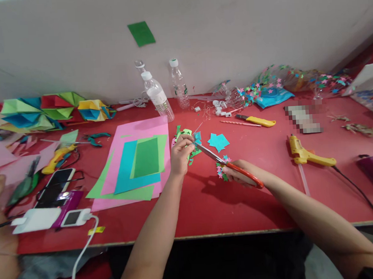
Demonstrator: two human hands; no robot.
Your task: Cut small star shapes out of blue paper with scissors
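Centrally, a small blue paper piece appears pinched in the left hand, over the red bench. Red-handled scissors, gripped by the right hand, slant up and leftward, blade tips just beside the paper.

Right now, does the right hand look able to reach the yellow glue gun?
Probably yes: nothing seems to stand between the right hand and the yellow glue gun on the red table. But that hand holds the scissors, so it would likely need to put them down first.
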